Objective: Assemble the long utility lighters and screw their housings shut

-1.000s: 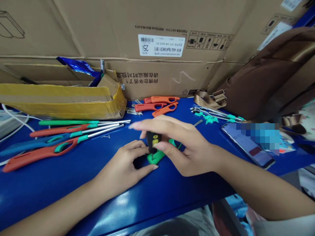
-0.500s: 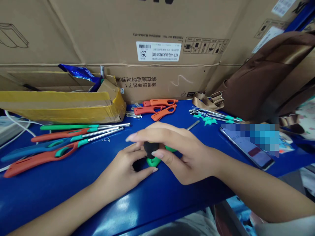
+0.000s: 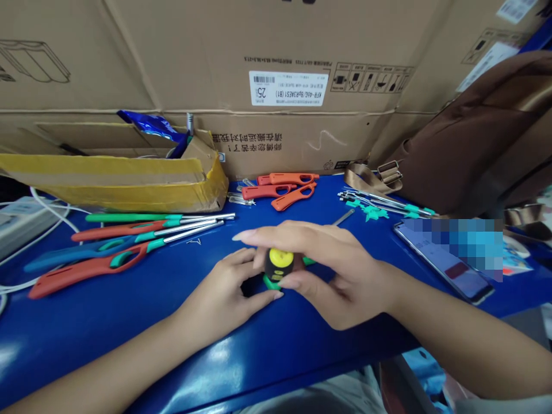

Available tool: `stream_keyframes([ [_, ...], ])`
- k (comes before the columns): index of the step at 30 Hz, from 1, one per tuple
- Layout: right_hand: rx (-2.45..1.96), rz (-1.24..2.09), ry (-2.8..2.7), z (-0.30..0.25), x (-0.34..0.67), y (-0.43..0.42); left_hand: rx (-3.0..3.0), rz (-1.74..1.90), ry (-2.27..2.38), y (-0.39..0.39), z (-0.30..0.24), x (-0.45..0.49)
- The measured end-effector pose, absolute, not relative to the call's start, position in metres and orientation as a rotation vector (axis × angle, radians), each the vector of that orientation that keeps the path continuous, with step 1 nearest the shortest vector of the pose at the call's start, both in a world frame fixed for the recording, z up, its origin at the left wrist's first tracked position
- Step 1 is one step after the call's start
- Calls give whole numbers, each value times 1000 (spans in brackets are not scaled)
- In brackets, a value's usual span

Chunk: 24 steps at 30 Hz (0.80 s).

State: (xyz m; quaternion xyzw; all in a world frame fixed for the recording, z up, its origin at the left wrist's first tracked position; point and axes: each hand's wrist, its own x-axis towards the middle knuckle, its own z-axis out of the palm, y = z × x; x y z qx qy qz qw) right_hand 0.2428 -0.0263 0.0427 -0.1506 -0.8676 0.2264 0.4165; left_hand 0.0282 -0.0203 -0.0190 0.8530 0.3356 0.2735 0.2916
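Between the fingers of my right hand (image 3: 340, 270) is a short, thick screwdriver (image 3: 276, 269) with a black handle and a yellow end cap. It stands over a green lighter body (image 3: 271, 283), mostly covered by my fingers; the screwdriver tip is hidden. My left hand (image 3: 230, 287) lies on the table, with thumb and fingers around the near end of that green piece. More green and a thin metal rod (image 3: 344, 217) show beyond my right hand.
Several finished-looking long lighters (image 3: 99, 259) lie at left. Orange and red lighter shells (image 3: 294, 195) and clear tubes (image 3: 241, 199) sit at the back. Metal rods with teal parts (image 3: 375, 207), a phone (image 3: 440, 259) and a brown bag (image 3: 457, 138) are at right. An open carton (image 3: 172, 192) stands back left.
The screwdriver handle has tipped so its yellow end cap now faces me. Both hands keep their hold. The whole view has shifted slightly, moving the scene rightward.
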Motion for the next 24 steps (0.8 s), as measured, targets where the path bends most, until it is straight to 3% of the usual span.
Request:
stream_keyframes([
  [11, -485, 32, -2186, 34, 233, -30, 2251, 631, 1013, -24, -8, 32],
  [16, -466, 290, -2058, 43, 234, -28, 2307, 585, 971, -23, -6, 31],
  [24, -645, 500, -1357, 83, 273, -6, 2461, 34, 1135, -8, 30, -13],
])
